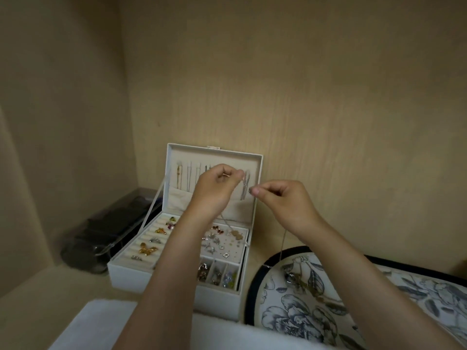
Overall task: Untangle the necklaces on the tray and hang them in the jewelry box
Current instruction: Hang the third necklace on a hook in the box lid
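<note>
A white jewelry box (222,296) stands open on the shelf, its lid (256,157) upright with several necklaces hanging inside it. My left hand (214,188) is raised in front of the lid and pinches one end of a thin silver necklace chain (243,188). My right hand (285,198) pinches the same chain a little to the right; a strand (283,246) drops from it toward the floral tray (255,281). A tangled clump of necklaces (300,281) lies on the tray. A pendant (236,234) dangles over the box's earring section.
The box's lower trays hold rings, earrings and small compartments of jewelry. A dark clear-lidded case (108,231) sits left of the box. A white cloth (106,324) lies at the front. Beige cabinet walls close in the back and left.
</note>
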Tool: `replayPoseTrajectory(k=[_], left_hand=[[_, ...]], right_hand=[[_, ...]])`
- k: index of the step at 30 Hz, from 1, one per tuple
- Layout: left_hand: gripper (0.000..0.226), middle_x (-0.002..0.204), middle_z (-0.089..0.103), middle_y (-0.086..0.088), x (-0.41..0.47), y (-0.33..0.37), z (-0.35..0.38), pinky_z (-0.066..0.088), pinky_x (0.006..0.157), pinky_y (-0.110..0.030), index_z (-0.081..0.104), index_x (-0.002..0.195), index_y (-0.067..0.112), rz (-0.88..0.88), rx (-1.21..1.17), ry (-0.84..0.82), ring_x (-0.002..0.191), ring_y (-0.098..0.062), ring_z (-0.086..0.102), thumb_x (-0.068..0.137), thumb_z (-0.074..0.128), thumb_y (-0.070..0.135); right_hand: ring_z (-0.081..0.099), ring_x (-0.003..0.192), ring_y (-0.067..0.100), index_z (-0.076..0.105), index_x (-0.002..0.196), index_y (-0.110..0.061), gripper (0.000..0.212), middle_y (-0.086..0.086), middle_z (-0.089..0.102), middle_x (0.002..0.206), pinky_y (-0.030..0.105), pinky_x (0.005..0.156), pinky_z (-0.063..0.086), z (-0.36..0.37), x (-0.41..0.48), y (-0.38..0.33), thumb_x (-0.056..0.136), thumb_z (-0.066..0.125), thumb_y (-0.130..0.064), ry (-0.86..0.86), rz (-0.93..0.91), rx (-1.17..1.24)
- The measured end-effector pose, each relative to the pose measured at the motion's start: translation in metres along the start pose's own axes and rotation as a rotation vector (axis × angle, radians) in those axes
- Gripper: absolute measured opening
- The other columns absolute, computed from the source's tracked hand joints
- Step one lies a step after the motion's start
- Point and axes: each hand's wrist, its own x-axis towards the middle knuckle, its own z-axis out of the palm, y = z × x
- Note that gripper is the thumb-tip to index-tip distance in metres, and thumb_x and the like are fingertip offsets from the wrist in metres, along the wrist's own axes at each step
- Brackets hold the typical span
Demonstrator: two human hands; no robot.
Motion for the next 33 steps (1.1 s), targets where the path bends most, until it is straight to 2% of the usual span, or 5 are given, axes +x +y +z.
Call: replayPoseTrajectory(k=[5,11,18,28,33], left_hand=[[0.017,0.065,0.056,0.008,0.018,-0.017,-0.025,0.04,0.062,-0.025,0.067,0.082,0.016,0.118,0.084,0.207,0.061,-0.006,0.05,0.09,0.07,0.031],[0.021,0.068,0.061,0.01,0.042,-0.027,-0.039,0.044,0.062,-0.026,0.069,0.075,0.025,0.083,0.358,0.192,0.065,-0.007,0.056,0.087,0.071,0.043],[0.043,0.057,0.06,0.006,0.053,-0.027,-0.022,0.037,0.051,-0.025,0.06,0.06,0.018,0.019,0.546,0.375,0.06,-0.014,0.059,0.087,0.065,0.051],[0.047,0.047,0.046,0.004,0.047,-0.032,-0.025,0.039,0.055,-0.026,0.049,0.052,0.017,-0.189,0.395,0.17,0.047,-0.016,0.046,0.085,0.068,0.046],[0.022,0.073,0.071,-0.007,0.028,-0.03,-0.024,0.061,0.069,-0.038,0.071,0.087,0.007,-0.184,0.122,-0.049,0.065,-0.022,0.068,0.094,0.062,0.026]], right_hand=[[0.063,0.064,0.002,0.077,0.08,-0.03,0.013,-0.012,0.072,0.071,0.029,0.069,0.053,0.025,0.026,-0.005,0.089,0.071,-0.037,0.011,-0.011,-0.284],[0.067,0.072,0.009,0.078,0.076,-0.027,0.019,-0.01,0.071,0.071,0.027,0.066,0.052,0.046,0.057,-0.011,0.081,0.075,-0.045,0.368,0.12,-0.275],[0.066,0.073,0.017,0.07,0.082,-0.025,0.025,-0.006,0.071,0.077,0.026,0.057,0.042,0.071,0.073,-0.019,0.087,0.067,-0.049,0.505,0.125,-0.572],[0.068,0.076,0.023,0.072,0.086,-0.022,0.025,0.0,0.071,0.081,0.028,0.06,0.05,0.075,0.062,-0.008,0.093,0.06,-0.043,0.343,0.047,-0.831],[0.065,0.068,0.02,0.072,0.07,-0.017,0.036,0.0,0.069,0.068,0.029,0.059,0.051,0.078,0.038,0.003,0.091,0.055,-0.04,0.131,0.208,-0.533]])
